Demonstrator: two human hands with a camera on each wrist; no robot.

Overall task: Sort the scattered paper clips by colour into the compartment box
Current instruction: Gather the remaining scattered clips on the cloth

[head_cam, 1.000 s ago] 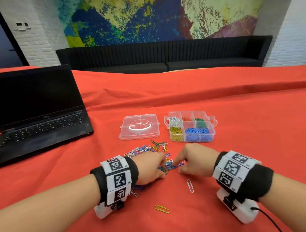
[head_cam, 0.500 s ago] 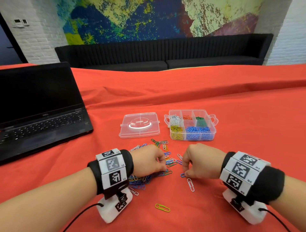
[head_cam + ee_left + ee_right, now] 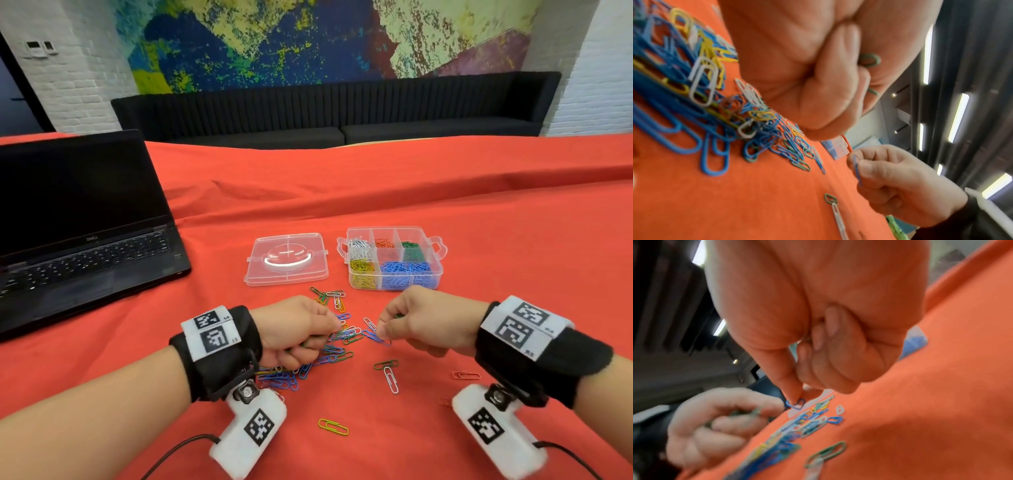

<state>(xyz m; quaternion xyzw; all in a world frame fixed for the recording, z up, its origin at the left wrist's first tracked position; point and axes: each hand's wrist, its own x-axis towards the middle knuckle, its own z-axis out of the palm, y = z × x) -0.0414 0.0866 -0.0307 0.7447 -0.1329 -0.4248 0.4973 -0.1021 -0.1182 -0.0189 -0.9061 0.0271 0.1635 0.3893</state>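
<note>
Both hands are raised just above the pile of scattered paper clips [image 3: 329, 346] on the counter [image 3: 479, 240], which is covered in red cloth. Left hand [image 3: 294, 332]: fingers curled into a fist, gripping green clips [image 3: 869, 60] that stick out between the curled fingers in the left wrist view. Right hand [image 3: 424, 322]: thumb and forefinger pinch one blue clip [image 3: 856, 170]; the other fingers are curled in, and a bit of green shows at the top of that fist in the head view, too small to identify. Pile: mostly blue, with yellow, white and green mixed in, lying between and under the two hands. Loose clips apart from the pile: a green clip [image 3: 386, 364] touching a white clip [image 3: 391, 379] below the right hand, a yellow clip [image 3: 333, 427] nearer the person, and a red clip [image 3: 466, 375] by the right wrist. The compartment box [image 3: 394, 262], clear plastic, stands open beyond the right hand; white, orange-red and green clips in its far row, yellow and blue in its near row. Its clear lid [image 3: 287, 259] lies flat just left of the box. An open black laptop [image 3: 78, 233] sits at far left, screen dark.
</note>
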